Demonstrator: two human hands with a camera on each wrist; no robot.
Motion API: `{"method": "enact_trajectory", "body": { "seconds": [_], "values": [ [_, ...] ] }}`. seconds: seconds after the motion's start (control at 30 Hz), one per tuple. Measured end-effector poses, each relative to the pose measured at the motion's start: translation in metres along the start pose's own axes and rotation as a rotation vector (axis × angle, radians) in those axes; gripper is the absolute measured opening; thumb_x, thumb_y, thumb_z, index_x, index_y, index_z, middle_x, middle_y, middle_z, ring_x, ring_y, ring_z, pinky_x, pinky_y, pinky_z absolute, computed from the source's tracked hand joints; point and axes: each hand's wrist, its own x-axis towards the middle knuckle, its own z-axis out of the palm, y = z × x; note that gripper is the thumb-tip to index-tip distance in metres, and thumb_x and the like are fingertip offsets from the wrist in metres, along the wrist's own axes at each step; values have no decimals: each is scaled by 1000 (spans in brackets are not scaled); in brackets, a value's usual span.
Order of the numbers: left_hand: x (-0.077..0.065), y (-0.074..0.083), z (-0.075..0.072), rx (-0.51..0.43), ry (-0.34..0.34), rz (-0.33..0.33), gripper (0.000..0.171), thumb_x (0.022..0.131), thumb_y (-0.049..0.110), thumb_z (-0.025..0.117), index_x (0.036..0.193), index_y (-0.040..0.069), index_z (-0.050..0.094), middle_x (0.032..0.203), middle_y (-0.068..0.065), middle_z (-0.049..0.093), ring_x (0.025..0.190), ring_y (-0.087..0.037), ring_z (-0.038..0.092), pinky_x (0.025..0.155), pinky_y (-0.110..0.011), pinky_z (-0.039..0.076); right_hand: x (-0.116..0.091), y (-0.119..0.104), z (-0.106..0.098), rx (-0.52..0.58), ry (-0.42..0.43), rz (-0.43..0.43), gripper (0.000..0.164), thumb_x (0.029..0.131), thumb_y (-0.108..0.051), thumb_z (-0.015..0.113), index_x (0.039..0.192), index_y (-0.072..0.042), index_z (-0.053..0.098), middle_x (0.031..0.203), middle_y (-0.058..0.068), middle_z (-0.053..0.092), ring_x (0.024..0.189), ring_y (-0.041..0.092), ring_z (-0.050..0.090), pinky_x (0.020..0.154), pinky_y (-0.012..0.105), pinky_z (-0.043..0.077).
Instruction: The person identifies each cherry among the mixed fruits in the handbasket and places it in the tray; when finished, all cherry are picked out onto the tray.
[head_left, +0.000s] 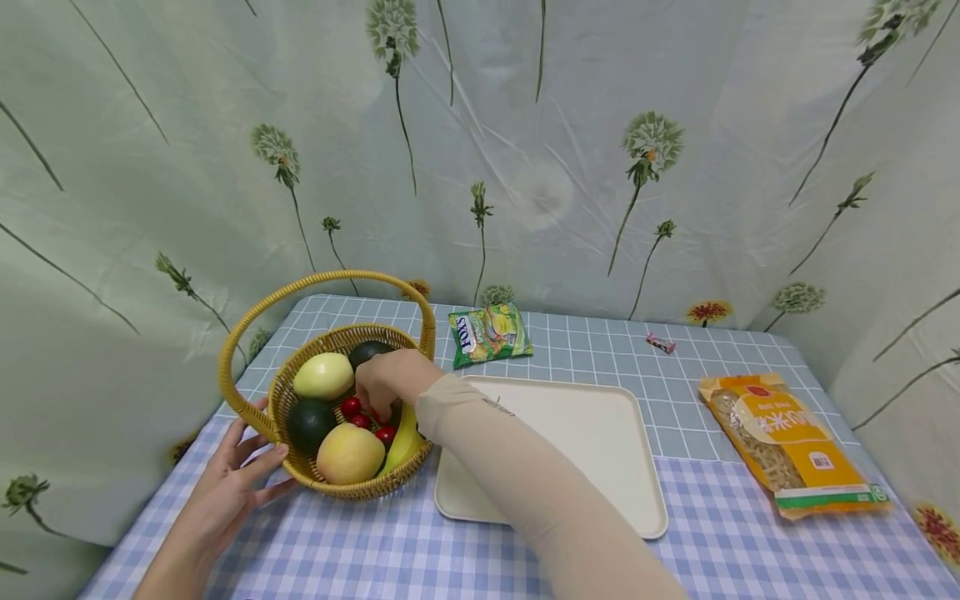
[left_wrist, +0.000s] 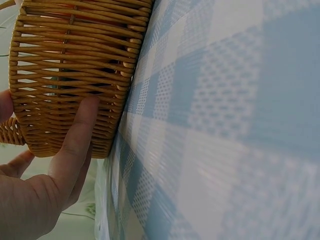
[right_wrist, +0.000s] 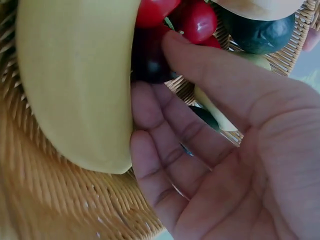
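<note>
A wicker basket (head_left: 360, 487) with a tall arched handle stands at the left of the table. My left hand (head_left: 228, 492) rests against its near left side, fingers spread; in the left wrist view a straight finger (left_wrist: 75, 140) touches the weave. Reaching inside, my right hand (head_left: 382, 383) pinches a dark red, glossy round fruit (right_wrist: 150, 60) between thumb and fingertips. Around it lie a banana (right_wrist: 75, 85), small red fruits (right_wrist: 197, 22), a peach (head_left: 350, 454), a pale green-yellow fruit (head_left: 324, 376) and dark green fruits (head_left: 310, 427). In the head view my hand covers the pinched fruit.
A cream tray (head_left: 585, 417) lies right of the basket, partly under my right sleeve (head_left: 525, 467). Behind it sits a green candy bag (head_left: 491, 335). Farther right are a small wrapped candy (head_left: 661, 342) and an orange noodle packet (head_left: 791, 442). A flowered curtain (head_left: 540, 150) hangs behind.
</note>
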Motion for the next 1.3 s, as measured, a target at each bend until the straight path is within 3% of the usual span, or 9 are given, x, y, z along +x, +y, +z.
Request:
{"method": "enact_trajectory", "body": {
  "seconds": [0.2,0.4,0.67,0.93,1.0,1.3],
  "values": [
    [0,1,0,8,-4,-1,81,111,14,61,169,42,11,154,-11,28,111,0,64,88,-42,64,-6,4,0,37,16,-57,16,97,-11,77,109,-21,79,105,-9,68,79,7,57,64,18,48],
    [-1,1,1,7,-8,5,80,111,14,60,168,42,13,153,-11,29,111,0,65,88,-42,64,-19,14,-2,31,77,-124,10,98,-20,79,107,-20,75,104,-8,69,87,8,63,72,20,53],
    [0,0,1,14,-4,9,83,111,14,61,170,42,10,152,-11,30,111,2,62,87,-42,64,-36,32,-1,59,134,-221,4,101,-19,72,104,-18,72,96,-6,64,83,8,55,71,21,46],
    [1,0,0,3,0,3,86,110,14,63,172,41,9,147,-6,35,113,2,61,88,-41,64,-53,53,2,98,199,-309,19,105,-21,65,121,-16,73,105,-5,61,81,8,50,72,21,42],
    [1,0,0,1,-3,3,87,109,15,63,172,42,10,146,-5,36,113,2,61,89,-41,64,-58,60,3,108,222,-322,22,106,-21,65,125,-14,74,100,-4,60,77,8,48,71,21,42],
    [0,-1,0,14,-5,11,86,110,16,63,172,42,9,148,-7,34,112,3,61,89,-42,64,-84,92,12,245,279,-334,10,103,-15,68,113,-14,66,83,1,52,70,10,42,66,23,38]
  ]
}}
